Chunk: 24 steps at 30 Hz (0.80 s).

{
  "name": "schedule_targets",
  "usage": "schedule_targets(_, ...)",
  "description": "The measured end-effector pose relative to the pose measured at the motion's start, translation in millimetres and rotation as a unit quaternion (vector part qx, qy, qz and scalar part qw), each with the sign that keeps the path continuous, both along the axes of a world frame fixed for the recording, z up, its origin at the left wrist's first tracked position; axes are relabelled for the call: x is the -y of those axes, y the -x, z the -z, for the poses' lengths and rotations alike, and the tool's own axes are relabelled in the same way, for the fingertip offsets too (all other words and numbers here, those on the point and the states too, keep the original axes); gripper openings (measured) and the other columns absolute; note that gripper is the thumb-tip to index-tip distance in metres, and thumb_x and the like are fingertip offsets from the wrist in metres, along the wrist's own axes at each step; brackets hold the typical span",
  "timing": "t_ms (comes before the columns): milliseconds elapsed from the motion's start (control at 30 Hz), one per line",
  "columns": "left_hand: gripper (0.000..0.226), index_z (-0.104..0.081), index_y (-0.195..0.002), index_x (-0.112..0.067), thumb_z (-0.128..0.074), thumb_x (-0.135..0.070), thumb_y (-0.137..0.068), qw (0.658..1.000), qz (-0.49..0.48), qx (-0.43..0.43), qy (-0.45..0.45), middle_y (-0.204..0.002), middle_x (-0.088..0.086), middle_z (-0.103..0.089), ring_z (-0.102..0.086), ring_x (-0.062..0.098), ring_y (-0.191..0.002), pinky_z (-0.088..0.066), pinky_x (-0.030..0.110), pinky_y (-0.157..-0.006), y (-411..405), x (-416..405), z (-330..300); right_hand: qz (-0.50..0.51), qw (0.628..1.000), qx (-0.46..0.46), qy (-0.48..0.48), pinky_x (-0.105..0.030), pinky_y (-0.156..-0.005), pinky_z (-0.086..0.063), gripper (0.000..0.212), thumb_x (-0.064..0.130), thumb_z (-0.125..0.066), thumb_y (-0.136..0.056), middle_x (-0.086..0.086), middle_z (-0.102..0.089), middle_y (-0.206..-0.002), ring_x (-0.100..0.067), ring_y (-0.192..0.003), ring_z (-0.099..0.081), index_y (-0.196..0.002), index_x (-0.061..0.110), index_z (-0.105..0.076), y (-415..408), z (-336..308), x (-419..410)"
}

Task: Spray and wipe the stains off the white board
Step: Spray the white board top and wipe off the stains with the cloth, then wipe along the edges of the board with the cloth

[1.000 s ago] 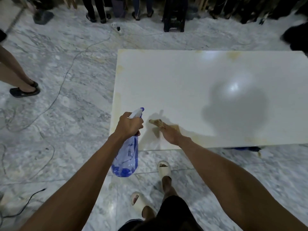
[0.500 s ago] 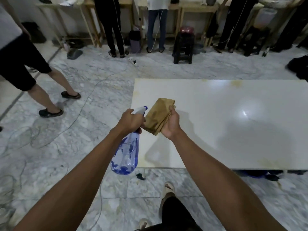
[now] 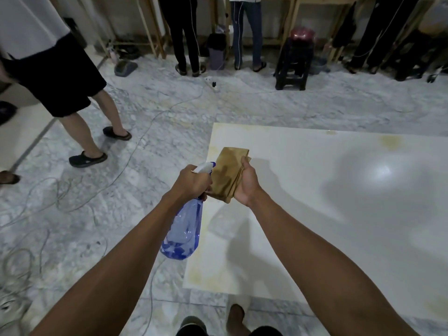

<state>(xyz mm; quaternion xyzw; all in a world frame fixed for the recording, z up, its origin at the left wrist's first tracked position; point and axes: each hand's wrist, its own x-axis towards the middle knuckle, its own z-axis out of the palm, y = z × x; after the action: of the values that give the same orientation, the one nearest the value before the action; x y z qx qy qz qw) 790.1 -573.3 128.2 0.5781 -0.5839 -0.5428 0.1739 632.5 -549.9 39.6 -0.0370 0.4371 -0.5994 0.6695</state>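
Observation:
The white board (image 3: 339,214) lies flat and low over the marble floor, with yellowish stains along its left edge and near its far edge (image 3: 392,141). My left hand (image 3: 191,181) grips the neck of a blue spray bottle (image 3: 184,234) with a white nozzle, which hangs beside the board's left edge. The nozzle points at a folded brown cloth (image 3: 229,173). My right hand (image 3: 247,181) holds that cloth up in the air above the board's near-left part.
Cables (image 3: 72,190) trail across the floor at left. One person's legs (image 3: 84,132) stand at the left. Several more people stand at the wooden benches at the back, by a dark stool (image 3: 294,66). My feet are at the board's near edge.
My right hand has lifted the cloth off the board's near-left edge and holds it up in front of the bottle's nozzle. The view has tilted up toward the room.

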Motion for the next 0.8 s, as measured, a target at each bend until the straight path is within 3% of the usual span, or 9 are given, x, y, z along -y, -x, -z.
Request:
schedule_targets(167, 0.035, -0.06, -0.068, 0.002, -0.053, -0.023, -0.091, 0.999, -0.016, 0.037, -0.021, -0.063, 0.023, -0.06, -0.052, 0.023, -0.041, -0.049, 0.029, -0.049, 0, 31, 15, -0.005, 1.0, 0.009, -0.002, -0.05, -0.112, -0.04, 0.067, 0.059, -0.03, -0.101, -0.017, -0.063, -0.133, -0.033, -0.126, -0.057, -0.137, 0.009, -0.056, 7, 7, 32)
schedule_targets(300, 0.019, -0.061, -0.081, 0.0, -0.055, -0.016, -0.089, 0.999, -0.027, 0.015, -0.029, -0.07, 0.02, -0.06, -0.049, 0.023, -0.039, -0.045, 0.028, -0.045, 1, 59, 18, -0.012, 1.0, 0.01, -0.007, -0.047, -0.11, -0.041, 0.069, 0.059, -0.028, -0.102, -0.017, -0.062, -0.133, -0.032, -0.126, -0.057, -0.136, 0.007, -0.057, 3, 9, 62)
schedule_targets(467, 0.037, -0.06, -0.073, -0.002, -0.055, -0.03, -0.096, 1.0, -0.017, 0.002, -0.01, -0.065, 0.014, -0.059, -0.051, 0.018, -0.041, -0.047, 0.027, -0.045, 1, 102, 22, 0.008, 1.0, 0.012, -0.011, -0.049, -0.112, -0.039, 0.07, 0.06, -0.028, -0.101, -0.018, -0.062, -0.133, -0.033, -0.126, -0.057, -0.136, 0.007, -0.057, -5, 9, 98)
schedule_targets(567, 0.042, -0.056, -0.064, -0.001, -0.053, -0.033, -0.092, 1.0, -0.003, 0.018, -0.025, -0.054, 0.015, -0.058, -0.058, 0.026, -0.051, -0.05, 0.031, -0.052, 0, 132, 24, 0.022, 0.999, 0.018, -0.025, -0.051, -0.113, -0.038, 0.069, 0.061, -0.031, -0.1, -0.017, -0.063, -0.132, -0.033, -0.126, -0.058, -0.134, 0.007, -0.059, -10, 13, 120)
schedule_targets(633, 0.04, -0.056, -0.069, -0.002, -0.053, -0.036, -0.091, 0.999, 0.007, 0.018, -0.044, -0.059, 0.016, -0.06, -0.058, 0.027, -0.052, -0.048, 0.029, -0.05, 0, 151, 30, 0.013, 0.999, 0.02, -0.034, -0.054, -0.112, -0.038, 0.069, 0.062, -0.033, -0.099, -0.017, -0.064, -0.131, -0.034, -0.124, -0.059, -0.133, 0.008, -0.06, -13, 21, 130)
schedule_targets(733, 0.045, -0.065, -0.089, 0.001, -0.059, -0.043, -0.092, 0.998, 0.006, 0.017, -0.06, -0.075, 0.018, -0.068, -0.058, 0.025, -0.048, -0.047, 0.026, -0.046, 2, 179, 44, -0.013, 0.995, -0.034, -0.089, -0.054, -0.107, -0.044, 0.066, 0.062, -0.035, -0.099, -0.015, -0.066, -0.129, -0.034, -0.119, -0.063, -0.133, 0.01, -0.059, -11, 42, 143)
schedule_targets(800, 0.044, -0.067, -0.091, 0.003, -0.061, -0.04, -0.094, 0.998, 0.005, 0.007, -0.061, -0.079, 0.019, -0.068, -0.059, 0.025, -0.05, -0.047, 0.024, -0.043, 4, 199, 53, -0.056, 0.98, -0.13, -0.139, -0.051, -0.105, -0.046, 0.066, 0.062, -0.036, -0.099, -0.012, -0.065, -0.131, -0.031, -0.117, -0.064, -0.135, 0.01, -0.055, -3, 50, 158)
